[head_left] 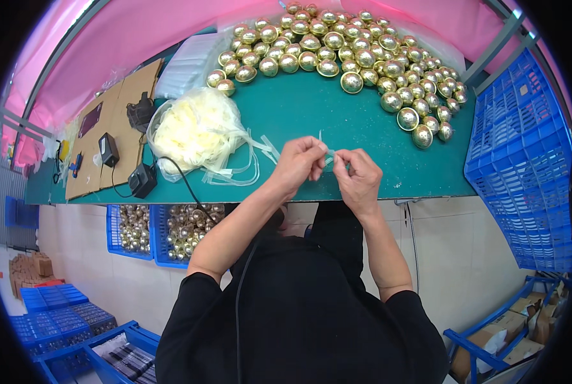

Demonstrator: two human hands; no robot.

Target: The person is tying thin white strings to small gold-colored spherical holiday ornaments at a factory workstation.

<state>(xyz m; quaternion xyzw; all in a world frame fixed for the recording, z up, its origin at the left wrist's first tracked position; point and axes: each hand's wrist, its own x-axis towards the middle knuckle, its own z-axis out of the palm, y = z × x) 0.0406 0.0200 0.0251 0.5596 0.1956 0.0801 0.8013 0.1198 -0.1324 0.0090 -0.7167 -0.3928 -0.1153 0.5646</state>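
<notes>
My left hand (297,165) and my right hand (360,180) meet above the front of the green table. Their fingertips are pinched on a thin pale ribbon (329,153), a short bit of which shows between them. Left of my hands lies a loose bundle of cream-white ribbons (196,131) in a clear plastic bag. Several loose strands (258,157) trail from it toward my left hand. Beyond my hands, many shiny gold balls (333,41) with rims round their middles are heaped across the back and right of the table.
Blue plastic crates (523,147) are stacked at the table's right side. On the left lie cardboard (118,115), black adapters (142,182) with a cable, and a dark pouch (140,113). Below the front edge, blue bins (161,237) hold more balls. White foam sheets (186,64) lie at the back left.
</notes>
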